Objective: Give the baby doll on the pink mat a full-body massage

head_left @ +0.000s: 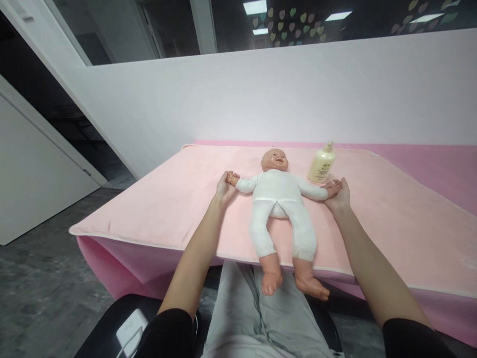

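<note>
A baby doll (278, 186) with a white cloth body lies on its back on the pink blanket (156, 199). Its arms are stretched out to both sides, and its feet hang over the near edge. My left hand (224, 188) is closed around the doll's hand on the left side. On the right side, my right hand (340, 196) grips the doll's other hand, fingers curled beneath it. Just behind that doll arm stands a pale yellow pump bottle (322, 163), upright and touched by neither hand.
A darker pink cloth (428, 169) shows under the blanket along the back and right. Behind the table rises a white wall (261, 99) with windows above. At lower left, a white device with a cable (131, 330) rests on a black seat (108, 328).
</note>
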Demonstrator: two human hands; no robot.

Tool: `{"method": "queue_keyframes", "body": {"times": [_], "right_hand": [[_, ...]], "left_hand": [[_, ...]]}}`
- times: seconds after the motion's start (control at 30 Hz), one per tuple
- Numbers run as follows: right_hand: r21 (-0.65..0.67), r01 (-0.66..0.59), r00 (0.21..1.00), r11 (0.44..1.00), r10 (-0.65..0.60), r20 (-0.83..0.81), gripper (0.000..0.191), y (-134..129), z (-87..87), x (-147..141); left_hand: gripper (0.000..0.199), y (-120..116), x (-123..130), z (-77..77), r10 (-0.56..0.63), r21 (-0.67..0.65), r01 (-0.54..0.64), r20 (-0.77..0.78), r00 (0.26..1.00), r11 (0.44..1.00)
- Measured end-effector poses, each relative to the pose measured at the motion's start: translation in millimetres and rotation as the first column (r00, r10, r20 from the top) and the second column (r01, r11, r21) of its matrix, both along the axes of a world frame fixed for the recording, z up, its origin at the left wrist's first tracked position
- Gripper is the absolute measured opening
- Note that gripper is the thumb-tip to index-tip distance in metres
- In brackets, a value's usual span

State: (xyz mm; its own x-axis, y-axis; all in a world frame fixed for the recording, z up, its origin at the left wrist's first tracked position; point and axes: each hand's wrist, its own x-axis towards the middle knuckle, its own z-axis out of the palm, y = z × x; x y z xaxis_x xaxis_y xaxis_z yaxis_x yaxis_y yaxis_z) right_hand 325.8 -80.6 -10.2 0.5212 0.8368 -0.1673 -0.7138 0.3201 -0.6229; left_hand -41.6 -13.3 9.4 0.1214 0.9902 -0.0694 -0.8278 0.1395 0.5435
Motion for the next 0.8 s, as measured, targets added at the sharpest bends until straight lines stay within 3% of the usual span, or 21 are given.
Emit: {"method": "queue_keyframes", "body": {"times": [0.23, 0.47, 0.6, 0.8], "right_hand": [[0.014, 0.016, 1.000, 1.000, -0.016, -0.017, 0.043, -5.4, 6.6, -6.0], [0.160, 0.024, 0.999, 0.987, -0.019, -0.030, 0.020, -6.1, 5.3, -6.3], [0.116, -0.025, 1.000, 0.993, 0.026, -0.004, 0.014, -1.9, 5.1, -5.2], [0.073, -0.040, 0.995, 0.997, 0.033, 0.099, 0.022, 2.6, 3.7, -6.1]], "left_hand": [[0.031, -0.2, 2.3, -0.7, 0.054, -0.005, -0.054, 0.038, 0.998, 0.999], [0.019, -4.1, -0.4, 2.1, 0.062, 0.018, -0.064, 0.114, 0.991, 0.998], [0.015, -1.2, 1.3, 0.7, 0.067, 0.016, -0.069, 0.080, 0.995, 0.998], [0.014, 4.9, 2.3, -1.5, 0.127, -0.045, -0.127, -0.003, 0.992, 0.991]]}}
